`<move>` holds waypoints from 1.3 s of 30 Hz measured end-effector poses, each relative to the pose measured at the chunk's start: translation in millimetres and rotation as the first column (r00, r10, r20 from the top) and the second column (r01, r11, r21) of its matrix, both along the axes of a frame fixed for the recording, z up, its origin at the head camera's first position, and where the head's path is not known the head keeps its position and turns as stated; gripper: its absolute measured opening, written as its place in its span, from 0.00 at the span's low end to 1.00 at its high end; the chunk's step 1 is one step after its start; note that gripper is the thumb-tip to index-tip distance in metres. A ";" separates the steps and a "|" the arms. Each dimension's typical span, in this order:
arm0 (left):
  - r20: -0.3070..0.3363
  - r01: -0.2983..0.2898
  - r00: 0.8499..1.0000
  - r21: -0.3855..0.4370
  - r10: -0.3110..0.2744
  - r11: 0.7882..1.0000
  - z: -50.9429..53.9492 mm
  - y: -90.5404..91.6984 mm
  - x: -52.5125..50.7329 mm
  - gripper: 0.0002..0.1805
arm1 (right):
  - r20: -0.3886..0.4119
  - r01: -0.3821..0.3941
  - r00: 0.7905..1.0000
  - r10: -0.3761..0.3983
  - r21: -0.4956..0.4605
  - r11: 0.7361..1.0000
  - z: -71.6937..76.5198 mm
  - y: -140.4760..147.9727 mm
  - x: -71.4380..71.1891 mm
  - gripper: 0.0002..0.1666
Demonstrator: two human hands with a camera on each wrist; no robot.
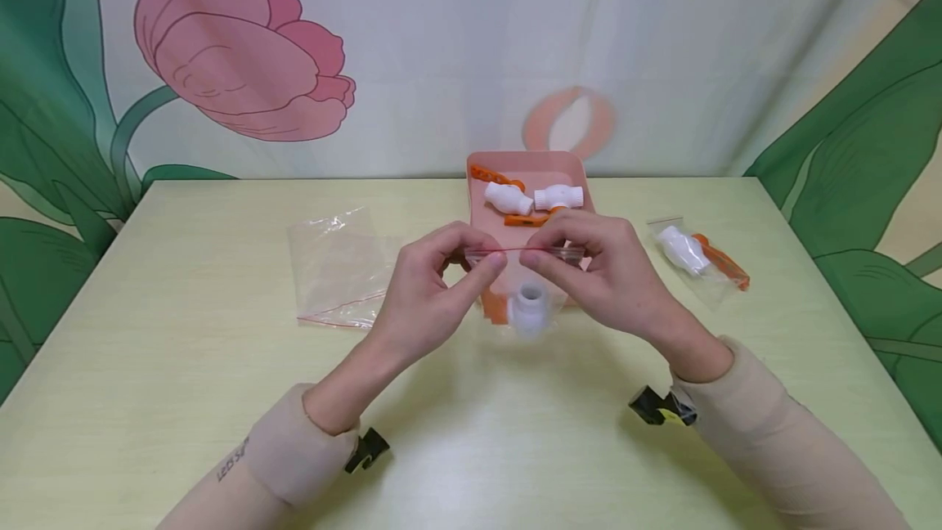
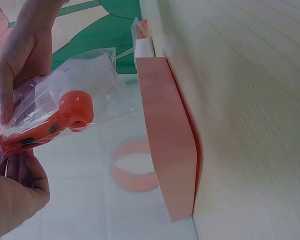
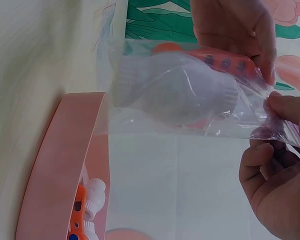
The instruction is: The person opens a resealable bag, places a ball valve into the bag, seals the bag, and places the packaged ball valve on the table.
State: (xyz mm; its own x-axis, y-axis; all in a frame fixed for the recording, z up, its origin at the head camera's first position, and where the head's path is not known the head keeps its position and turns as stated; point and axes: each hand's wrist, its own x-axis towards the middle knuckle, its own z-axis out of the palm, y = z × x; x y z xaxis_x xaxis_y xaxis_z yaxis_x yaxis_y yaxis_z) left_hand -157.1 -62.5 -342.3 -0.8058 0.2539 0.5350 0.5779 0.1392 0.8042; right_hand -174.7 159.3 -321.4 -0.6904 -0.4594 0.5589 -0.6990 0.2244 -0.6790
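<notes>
Both hands pinch the top edge of a clear zip bag (image 3: 140,112) that hangs between them, above the table. Inside it are a white valve body (image 1: 530,309) and an orange handle (image 2: 40,132). The left hand (image 1: 430,293) holds the red-lined strip at its left part, thumb on the near side. At the right part of the same strip, the right hand (image 1: 607,272) pinches with thumb and fingers. The left wrist view shows the orange handle facing that camera; the right wrist view shows the white body through the plastic.
Behind the hands, a pink tray (image 1: 526,160) holds two white valves (image 1: 508,199) with orange handles. An empty clear bag (image 1: 334,268) lies to the left on the table (image 1: 184,399). A bagged valve (image 1: 684,250) lies to the right. A patterned curtain (image 1: 456,47) hangs behind.
</notes>
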 end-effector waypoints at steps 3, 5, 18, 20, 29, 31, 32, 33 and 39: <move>-0.010 0.029 1.000 -0.003 -0.029 1.000 0.1 0.8 -1.0 0.04 | -0.002 -0.017 1.000 0.017 -0.003 1.000 1.2 -0.4 0.4 0.09; -0.021 0.044 0.999 0.000 -0.044 0.999 0.3 1.5 -1.6 0.05 | -0.002 -0.028 1.000 0.028 -0.006 1.000 1.6 -0.5 0.3 0.10; -0.092 0.029 0.995 -0.049 -0.033 0.998 1.8 2.3 -1.3 0.02 | 0.039 -0.062 0.997 0.062 0.003 0.998 3.1 -0.9 0.4 0.09; -0.115 0.025 0.993 -0.051 -0.031 0.998 1.6 2.7 -1.2 0.02 | 0.035 -0.062 0.997 0.062 0.008 0.998 3.4 -1.0 0.5 0.09; -0.206 0.017 0.978 -0.078 -0.033 0.997 -1.0 5.1 -1.2 0.04 | 0.013 -0.058 0.998 0.058 0.016 0.998 0.9 -2.7 1.2 0.09; -0.225 0.011 0.974 -0.096 -0.032 0.995 -1.6 5.3 -1.2 0.04 | -0.011 -0.054 0.998 0.054 0.025 0.998 0.2 -2.9 0.9 0.10; -0.237 0.005 0.971 -0.107 -0.030 0.994 -1.9 5.4 -1.1 0.04 | -0.026 -0.051 0.998 0.052 0.034 0.998 -0.5 -2.9 0.4 0.10; -0.248 -0.004 0.968 -0.120 -0.026 0.993 -2.2 5.3 -1.1 0.04 | -0.039 -0.048 0.998 0.050 0.043 0.998 -0.8 -2.6 0.5 0.11; -0.320 -0.063 0.947 -0.185 0.001 0.981 -3.9 4.0 -1.4 0.04 | -0.093 -0.031 0.995 0.040 0.094 0.995 -2.3 0.0 0.3 0.11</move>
State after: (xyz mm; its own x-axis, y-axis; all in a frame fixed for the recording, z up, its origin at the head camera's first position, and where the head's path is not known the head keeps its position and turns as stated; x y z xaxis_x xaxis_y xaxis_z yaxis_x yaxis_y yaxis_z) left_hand -158.5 -58.6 -346.1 -0.6115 0.3529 0.7082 0.7911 0.2936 0.5367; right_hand -174.3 159.3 -323.7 -0.6188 -0.5353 0.5750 -0.7677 0.2571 -0.5869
